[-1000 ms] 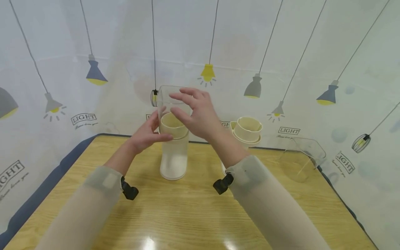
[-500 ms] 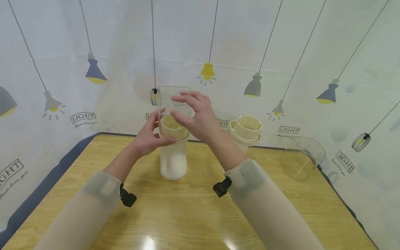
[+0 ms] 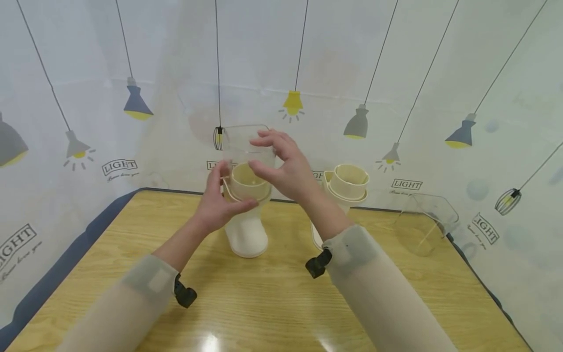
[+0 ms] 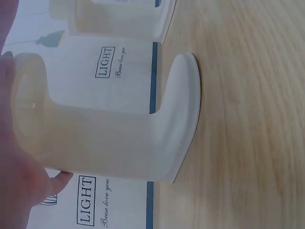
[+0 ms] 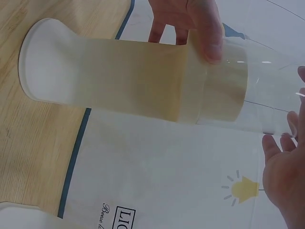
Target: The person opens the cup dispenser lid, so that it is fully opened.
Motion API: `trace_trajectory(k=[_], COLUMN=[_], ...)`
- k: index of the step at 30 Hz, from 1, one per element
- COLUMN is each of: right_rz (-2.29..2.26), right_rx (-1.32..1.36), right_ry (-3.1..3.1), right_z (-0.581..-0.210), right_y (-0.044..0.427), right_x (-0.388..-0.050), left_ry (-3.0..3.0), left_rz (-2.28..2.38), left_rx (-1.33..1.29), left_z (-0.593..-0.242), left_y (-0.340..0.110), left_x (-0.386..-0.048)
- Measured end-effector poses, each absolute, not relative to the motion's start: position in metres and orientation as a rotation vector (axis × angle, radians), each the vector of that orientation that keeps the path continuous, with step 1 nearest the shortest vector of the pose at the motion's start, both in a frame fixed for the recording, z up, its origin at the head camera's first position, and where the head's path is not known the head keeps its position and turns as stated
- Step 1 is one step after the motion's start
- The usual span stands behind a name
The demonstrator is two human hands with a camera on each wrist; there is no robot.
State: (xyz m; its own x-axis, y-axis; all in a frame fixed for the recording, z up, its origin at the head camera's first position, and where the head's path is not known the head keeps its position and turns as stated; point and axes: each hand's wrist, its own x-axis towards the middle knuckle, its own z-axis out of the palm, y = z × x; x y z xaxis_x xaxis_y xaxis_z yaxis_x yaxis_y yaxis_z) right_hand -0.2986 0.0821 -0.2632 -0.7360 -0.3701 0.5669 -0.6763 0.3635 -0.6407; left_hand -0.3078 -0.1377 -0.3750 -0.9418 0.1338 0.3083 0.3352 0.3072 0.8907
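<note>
My left hand [image 3: 218, 203] [image 5: 198, 16] grips the collar at the top of a cream stand [image 3: 246, 234] [image 4: 105, 138] [image 5: 128, 78], thumb across the near side. A clear container [image 3: 239, 146] [image 5: 269, 90] sits in that collar, around the stand's cream inner ring [image 3: 249, 177] [image 5: 224, 88]. My right hand [image 3: 288, 168] [image 5: 288, 179] holds the container's upper part, thumb and fingers spread about its wall. The stand's base touches the table, its foot pointing toward the near right in the head view.
A second cream stand [image 3: 349, 183] with a similar ring stands to the right, partly behind my right forearm. Farther right, another clear container [image 3: 418, 232] rests near the back edge of the wooden table [image 3: 264, 303]. A curtain printed with lamps hangs behind.
The held stand has turned, so its foot shows toward the right, and its top has shifted slightly right and down with the clear container. Both hands have moved a little right with it.
</note>
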Motion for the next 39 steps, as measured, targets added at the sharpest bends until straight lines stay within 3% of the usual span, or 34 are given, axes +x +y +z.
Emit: trace_trajectory(k=[23, 39], right_rz=[1.477, 1.110], right_rx=[0.966, 0.810], right_ry=[-2.217, -2.302], right_z=[-0.267, -0.264], right_y=[0.093, 0.067], right_x=[-0.303, -0.297], left_ry=[-2.218, -2.296], left_rz=[-1.547, -1.703], left_rx=[-0.246, -0.319], left_z=[-0.380, -0.380], left_y=[-0.098, -0.112], left_x=[-0.287, -0.286])
